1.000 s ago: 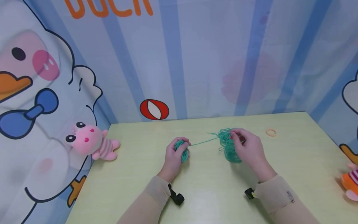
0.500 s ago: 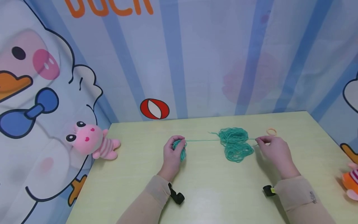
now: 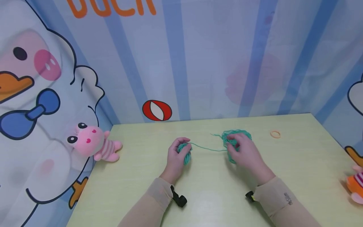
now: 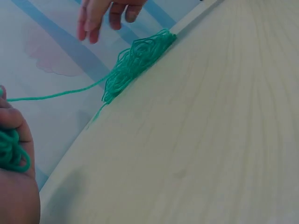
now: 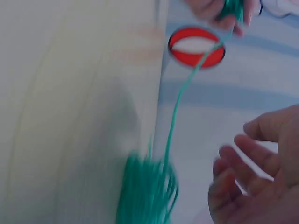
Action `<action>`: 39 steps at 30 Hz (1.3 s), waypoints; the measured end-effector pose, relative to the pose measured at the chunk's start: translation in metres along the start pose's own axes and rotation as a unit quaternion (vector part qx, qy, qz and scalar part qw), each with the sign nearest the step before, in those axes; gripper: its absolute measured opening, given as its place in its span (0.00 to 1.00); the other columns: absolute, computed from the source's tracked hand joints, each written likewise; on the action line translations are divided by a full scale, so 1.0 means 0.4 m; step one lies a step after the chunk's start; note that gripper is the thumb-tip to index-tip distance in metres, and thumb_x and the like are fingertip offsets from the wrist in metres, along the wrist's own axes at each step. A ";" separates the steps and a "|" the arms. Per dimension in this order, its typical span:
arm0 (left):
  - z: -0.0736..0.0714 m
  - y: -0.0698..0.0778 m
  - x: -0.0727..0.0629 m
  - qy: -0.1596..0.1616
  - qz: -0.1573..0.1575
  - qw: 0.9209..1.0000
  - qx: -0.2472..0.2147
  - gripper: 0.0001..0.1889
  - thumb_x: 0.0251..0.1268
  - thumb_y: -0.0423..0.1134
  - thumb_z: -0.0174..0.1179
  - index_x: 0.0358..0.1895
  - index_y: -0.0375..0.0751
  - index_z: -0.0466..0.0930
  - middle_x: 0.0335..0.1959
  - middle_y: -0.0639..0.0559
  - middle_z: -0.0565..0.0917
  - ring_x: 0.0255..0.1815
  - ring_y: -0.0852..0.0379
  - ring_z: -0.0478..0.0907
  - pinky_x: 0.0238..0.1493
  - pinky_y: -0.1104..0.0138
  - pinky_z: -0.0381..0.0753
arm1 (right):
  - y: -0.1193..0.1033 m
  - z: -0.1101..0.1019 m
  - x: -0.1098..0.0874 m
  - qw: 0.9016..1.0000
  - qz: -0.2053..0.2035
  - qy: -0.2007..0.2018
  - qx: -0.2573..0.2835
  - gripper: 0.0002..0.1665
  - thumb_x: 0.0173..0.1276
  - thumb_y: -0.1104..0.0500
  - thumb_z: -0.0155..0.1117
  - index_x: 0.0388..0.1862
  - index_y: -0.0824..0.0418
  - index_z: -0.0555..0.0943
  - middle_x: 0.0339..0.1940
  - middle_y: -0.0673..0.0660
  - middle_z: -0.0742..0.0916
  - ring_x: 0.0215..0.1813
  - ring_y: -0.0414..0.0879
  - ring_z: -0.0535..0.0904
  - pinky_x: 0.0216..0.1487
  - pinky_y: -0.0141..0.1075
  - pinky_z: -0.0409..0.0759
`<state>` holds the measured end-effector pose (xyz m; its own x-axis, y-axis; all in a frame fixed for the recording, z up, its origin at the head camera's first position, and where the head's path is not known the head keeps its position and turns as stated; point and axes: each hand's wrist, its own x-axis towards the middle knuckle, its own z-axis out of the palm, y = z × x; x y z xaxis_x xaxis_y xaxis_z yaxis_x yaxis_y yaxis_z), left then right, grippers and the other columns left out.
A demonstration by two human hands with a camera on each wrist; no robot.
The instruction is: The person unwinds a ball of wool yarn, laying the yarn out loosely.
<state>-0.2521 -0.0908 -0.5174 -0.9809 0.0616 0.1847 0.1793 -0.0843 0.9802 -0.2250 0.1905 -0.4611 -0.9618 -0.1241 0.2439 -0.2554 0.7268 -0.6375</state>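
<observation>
My left hand (image 3: pixel 173 162) grips a small wound bundle of green yarn (image 3: pixel 187 157), thumb across its front. From it a single green strand (image 3: pixel 208 149) sags across to a larger loose pile of green yarn (image 3: pixel 227 136) on the table. Over that pile is my right hand (image 3: pixel 248 154), which hides part of it in the head view. In the right wrist view the right hand's fingers (image 5: pixel 252 170) are loosely bent and apart, with nothing between them and the thumb. The left wrist view shows the right hand (image 4: pixel 110 11) above the yarn pile (image 4: pixel 138 60).
An orange ring (image 3: pixel 275 134) lies on the pale table (image 3: pixel 207 201), right of the yarn pile. A pink plush toy (image 3: pixel 96 143) is at the left edge, and an orange plush (image 3: pixel 355 186) shows at the far right. A printed cloth backdrop (image 3: pixel 210 63) stands behind the table.
My right hand pulled yarn out to the right of the pile, then let go and moved back left over it. The strand between pile and bundle went from taut to slack. The left hand barely moved.
</observation>
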 end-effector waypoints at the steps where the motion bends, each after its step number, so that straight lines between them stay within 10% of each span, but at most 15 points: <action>1: 0.001 0.000 -0.001 -0.003 0.001 1.000 -0.004 0.15 0.81 0.38 0.64 0.62 0.35 0.81 0.44 0.49 0.86 0.46 0.40 0.83 0.50 0.69 0.85 | -0.021 0.017 0.003 1.000 -0.022 -0.015 0.014 0.21 0.85 0.56 0.61 0.70 0.63 0.83 0.67 0.65 0.87 0.47 0.51 0.85 0.47 0.45 0.84; 7: 0.005 -0.001 -0.006 -0.034 0.000 0.999 -0.027 0.16 0.80 0.36 0.65 0.63 0.32 0.79 0.42 0.54 0.88 0.43 0.46 0.85 0.45 0.69 0.87 | -0.107 0.114 0.019 0.993 -0.054 -0.084 0.068 0.26 0.87 0.53 0.61 0.78 0.59 0.79 0.69 0.59 0.89 0.44 0.43 0.85 0.38 0.34 0.82; 15: 0.006 0.010 -0.003 -0.074 -0.003 0.997 -0.012 0.19 0.80 0.38 0.65 0.66 0.31 0.77 0.49 0.48 0.88 0.47 0.57 0.85 0.53 0.67 0.87 | -0.113 0.173 0.024 0.997 -0.060 -0.032 0.047 0.12 0.83 0.55 0.68 0.57 0.56 0.92 0.48 0.52 0.93 0.38 0.40 0.80 0.39 0.35 0.80; 21: 0.006 0.011 -0.001 -0.065 -0.008 0.998 0.001 0.19 0.80 0.37 0.65 0.66 0.34 0.78 0.58 0.26 0.83 0.50 0.56 0.83 0.60 0.66 0.83 | -0.088 0.137 0.025 0.997 -0.060 0.019 0.044 0.09 0.84 0.59 0.65 0.53 0.59 0.90 0.44 0.54 0.91 0.37 0.42 0.79 0.39 0.35 0.79; 32: 0.008 0.004 0.000 -0.026 -0.036 0.998 -0.054 0.19 0.82 0.37 0.60 0.64 0.23 0.76 0.48 0.44 0.86 0.35 0.54 0.81 0.38 0.67 0.88 | 0.029 0.031 0.008 0.987 -0.030 0.146 0.064 0.11 0.85 0.60 0.62 0.55 0.65 0.86 0.42 0.60 0.90 0.40 0.44 0.79 0.36 0.27 0.77; 39: 0.003 -0.002 0.004 0.005 -0.008 1.000 -0.020 0.18 0.80 0.36 0.64 0.62 0.23 0.78 0.46 0.46 0.86 0.39 0.49 0.83 0.43 0.71 0.86 | 0.113 -0.030 -0.013 0.991 0.015 0.126 0.039 0.16 0.88 0.55 0.58 0.58 0.66 0.85 0.47 0.64 0.90 0.43 0.44 0.80 0.38 0.27 0.78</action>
<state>-0.2536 -0.0894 -0.5176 -0.9842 0.0539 0.1685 0.1609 -0.1229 0.9793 -0.2304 0.2320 -0.4823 -0.9164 0.0772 0.3928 -0.2435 0.6713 -0.7000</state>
